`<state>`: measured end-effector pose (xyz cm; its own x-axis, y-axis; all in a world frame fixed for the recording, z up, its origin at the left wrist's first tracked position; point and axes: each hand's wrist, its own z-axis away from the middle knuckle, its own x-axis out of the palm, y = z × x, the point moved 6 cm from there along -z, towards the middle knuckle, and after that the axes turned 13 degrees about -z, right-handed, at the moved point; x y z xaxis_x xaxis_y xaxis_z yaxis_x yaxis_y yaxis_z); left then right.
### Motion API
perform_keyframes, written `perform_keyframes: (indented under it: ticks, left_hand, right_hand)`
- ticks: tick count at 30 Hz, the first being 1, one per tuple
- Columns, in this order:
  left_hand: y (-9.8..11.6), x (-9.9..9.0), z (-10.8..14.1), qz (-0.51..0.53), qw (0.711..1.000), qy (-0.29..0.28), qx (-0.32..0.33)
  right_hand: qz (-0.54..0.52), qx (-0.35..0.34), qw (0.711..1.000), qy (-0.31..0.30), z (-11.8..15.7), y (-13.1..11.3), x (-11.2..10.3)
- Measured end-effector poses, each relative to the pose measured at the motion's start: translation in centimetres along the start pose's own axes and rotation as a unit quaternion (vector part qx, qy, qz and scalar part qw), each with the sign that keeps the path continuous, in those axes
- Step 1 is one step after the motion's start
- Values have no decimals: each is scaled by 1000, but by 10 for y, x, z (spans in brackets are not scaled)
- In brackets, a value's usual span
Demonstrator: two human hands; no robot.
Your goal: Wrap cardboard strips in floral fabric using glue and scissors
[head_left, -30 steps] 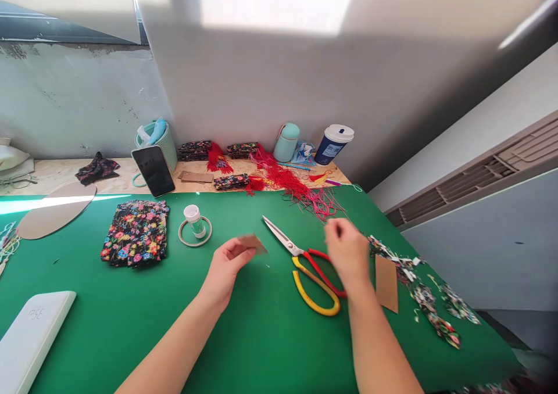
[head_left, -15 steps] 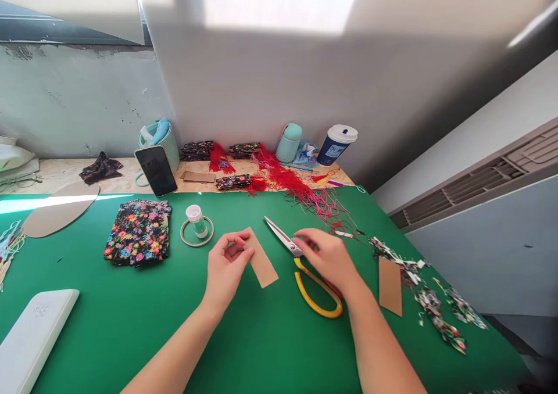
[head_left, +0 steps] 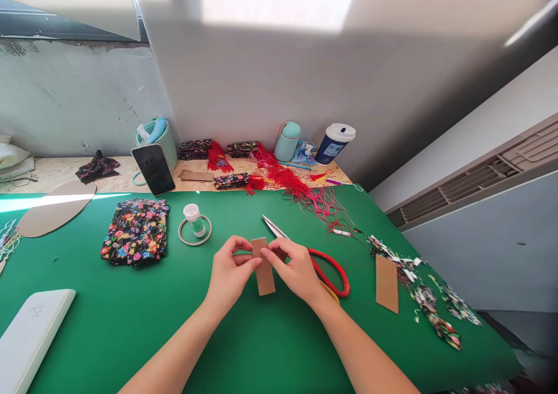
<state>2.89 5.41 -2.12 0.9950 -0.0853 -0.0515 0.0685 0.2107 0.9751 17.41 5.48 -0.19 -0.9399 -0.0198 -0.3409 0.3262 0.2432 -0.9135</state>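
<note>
Green tabletop, lower centre: right hand has joined left hand, both pinching one cardboard strip near the scissors.

- On the worktop, front left: the power bank.
- Behind it: the flat oval, with the fabric stack to the right.
- Right of the stack: the ring, with the small bottle inside it.
- Between the left hand and right hand: the cardboard strip.
- Partly under the right hand: the scissors.
- Right of the scissors: the cardboard piece, with fabric scraps behind and to its right.
- Back left: the phone, upright before the basket.
- Back right: the flask, then the packet, then the cup; tangled threads lie before them.
</note>
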Motion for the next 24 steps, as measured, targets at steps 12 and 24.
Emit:
perform_keyframes:
  ticks: [12,24]
  left_hand:
    - [2,-16,-4,-34,997,68,10]
    - [4,-26,-7,-35,995,90,20]
  right_hand:
    - [102,55,988,-105,-4,21,-9]
    - [174,-1,979,-107,-3,21,-8]
